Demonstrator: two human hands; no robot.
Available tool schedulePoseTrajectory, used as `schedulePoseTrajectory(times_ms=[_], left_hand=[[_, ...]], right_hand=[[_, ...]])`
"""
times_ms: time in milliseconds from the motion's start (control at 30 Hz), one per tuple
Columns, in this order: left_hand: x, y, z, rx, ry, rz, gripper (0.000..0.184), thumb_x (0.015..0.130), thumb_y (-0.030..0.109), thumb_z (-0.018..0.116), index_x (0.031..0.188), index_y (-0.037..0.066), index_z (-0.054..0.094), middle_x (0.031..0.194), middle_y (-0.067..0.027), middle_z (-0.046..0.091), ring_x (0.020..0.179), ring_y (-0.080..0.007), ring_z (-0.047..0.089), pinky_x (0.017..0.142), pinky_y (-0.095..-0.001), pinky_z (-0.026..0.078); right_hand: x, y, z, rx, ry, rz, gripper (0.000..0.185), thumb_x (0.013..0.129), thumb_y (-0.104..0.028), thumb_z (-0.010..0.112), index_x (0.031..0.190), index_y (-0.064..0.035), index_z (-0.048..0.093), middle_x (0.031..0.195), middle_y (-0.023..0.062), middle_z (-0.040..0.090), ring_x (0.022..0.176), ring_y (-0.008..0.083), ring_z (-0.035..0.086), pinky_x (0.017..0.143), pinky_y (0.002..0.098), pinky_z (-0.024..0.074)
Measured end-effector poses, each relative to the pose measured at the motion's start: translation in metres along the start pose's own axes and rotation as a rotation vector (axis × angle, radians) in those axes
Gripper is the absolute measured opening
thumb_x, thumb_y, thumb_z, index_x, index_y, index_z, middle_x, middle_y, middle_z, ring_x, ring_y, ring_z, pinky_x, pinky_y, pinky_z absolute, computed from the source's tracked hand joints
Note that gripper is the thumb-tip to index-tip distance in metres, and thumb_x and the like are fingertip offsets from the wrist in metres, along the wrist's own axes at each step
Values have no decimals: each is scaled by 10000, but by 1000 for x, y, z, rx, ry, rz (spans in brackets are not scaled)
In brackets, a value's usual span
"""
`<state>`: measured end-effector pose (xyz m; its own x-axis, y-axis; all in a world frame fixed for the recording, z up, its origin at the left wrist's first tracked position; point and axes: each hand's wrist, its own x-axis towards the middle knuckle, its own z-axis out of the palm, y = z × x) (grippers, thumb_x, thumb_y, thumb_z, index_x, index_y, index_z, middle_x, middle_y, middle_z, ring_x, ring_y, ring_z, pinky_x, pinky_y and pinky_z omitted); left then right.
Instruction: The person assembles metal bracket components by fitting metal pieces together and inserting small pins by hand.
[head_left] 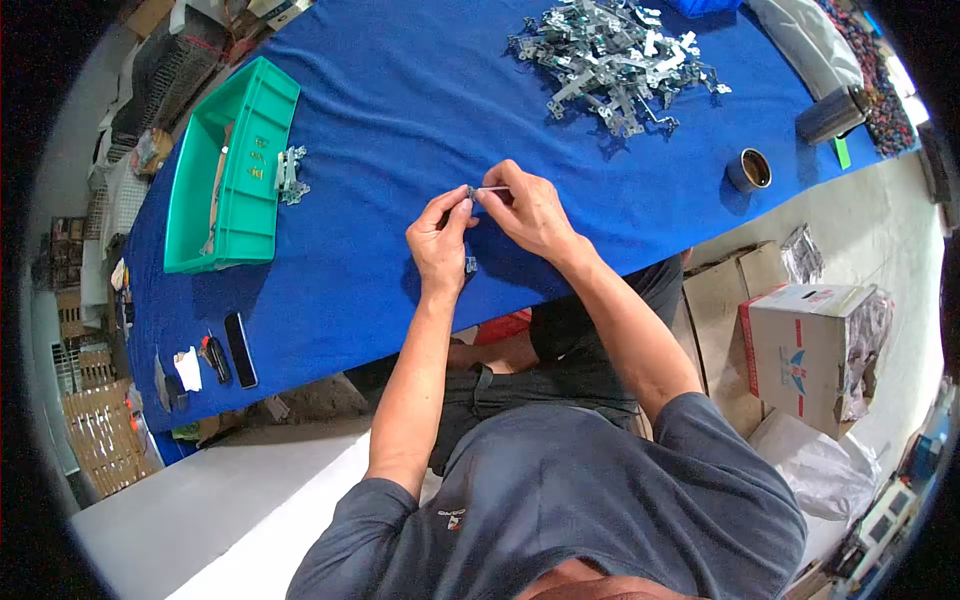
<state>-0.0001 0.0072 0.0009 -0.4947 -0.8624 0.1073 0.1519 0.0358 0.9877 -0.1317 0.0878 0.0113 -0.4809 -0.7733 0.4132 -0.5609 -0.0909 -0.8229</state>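
My left hand (pixel 440 245) is closed in a pinch on a small metal bracket (pixel 471 193); the fingers hide most of it. Another bit of grey metal (pixel 471 265) shows beside the palm, and I cannot tell whether it belongs to the same piece. My right hand (pixel 530 212) grips a thin, light-coloured rod (pixel 494 188) between thumb and forefinger. The rod's tip meets or nearly meets the bracket at the left fingertips. Both hands are just above the blue cloth (pixel 380 130).
A heap of metal brackets (pixel 625 65) lies at the far right. Left stands a green crate (pixel 265 170), with several brackets (pixel 291 175) beside it. An open brown-filled tin (pixel 750 170) and a metal cylinder (pixel 835 113) stand right. A phone (pixel 240 350) lies front left.
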Motion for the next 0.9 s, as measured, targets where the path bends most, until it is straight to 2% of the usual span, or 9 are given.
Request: schedulePoseTrajectory(times_ms=[233,333,400,500,600,733,800,900], left_hand=[[0,-1,0,-15,5,-21,190,916,19,664,1095,-16,714,1022,-76,706,847,-112,658,712,-242,578],[0,0,0,-11,-5,-15,186,920,21,659,1094,-13,715,1012,-71,708,844,-106,655,718,-240,573],[-1,1,1,-23,4,-40,186,925,21,653,1098,-14,712,1007,-67,709,834,-100,652,719,-238,567],[-1,1,1,-22,-1,-34,192,924,22,653,1103,-19,709,1007,-65,709,828,-97,650,718,-237,564],[-1,0,0,7,-5,-14,197,924,22,653,1109,-16,708,1005,-61,710,827,-96,651,720,-239,565],[-2,1,0,36,8,-24,192,923,22,654,1102,-17,712,1007,-64,709,828,-100,653,716,-242,569],[-1,0,-1,33,0,17,184,921,21,656,1089,-20,718,1029,-78,705,839,-111,656,716,-247,574],[-1,0,-1,18,15,9,180,917,20,660,1080,-26,720,1056,-94,700,854,-123,659,717,-252,579]], right_hand=[[0,3,2,-93,-49,-9,217,910,-192,665,968,-2,578,713,169,637,639,331,646,562,412,473],[0,-1,2,-11,50,-48,203,924,-192,654,941,-2,584,691,172,622,632,338,639,558,421,467],[0,-2,0,-52,-23,6,213,922,-203,663,887,-2,603,692,164,626,631,332,640,561,420,470],[0,2,2,-119,-30,-6,246,925,-253,637,823,-30,609,735,160,648,692,361,653,591,459,490],[1,3,1,-185,-40,-12,276,924,-271,641,790,-31,610,732,162,643,690,369,647,590,458,489],[1,-3,-1,-59,13,-7,286,928,-282,638,798,-27,619,731,164,643,691,372,646,586,459,486],[1,-5,-2,-57,32,-16,238,922,-214,662,819,-1,635,696,157,629,632,319,642,557,404,470],[1,2,2,-140,10,-27,221,919,-203,662,833,-1,637,712,161,641,635,313,646,561,401,474]])
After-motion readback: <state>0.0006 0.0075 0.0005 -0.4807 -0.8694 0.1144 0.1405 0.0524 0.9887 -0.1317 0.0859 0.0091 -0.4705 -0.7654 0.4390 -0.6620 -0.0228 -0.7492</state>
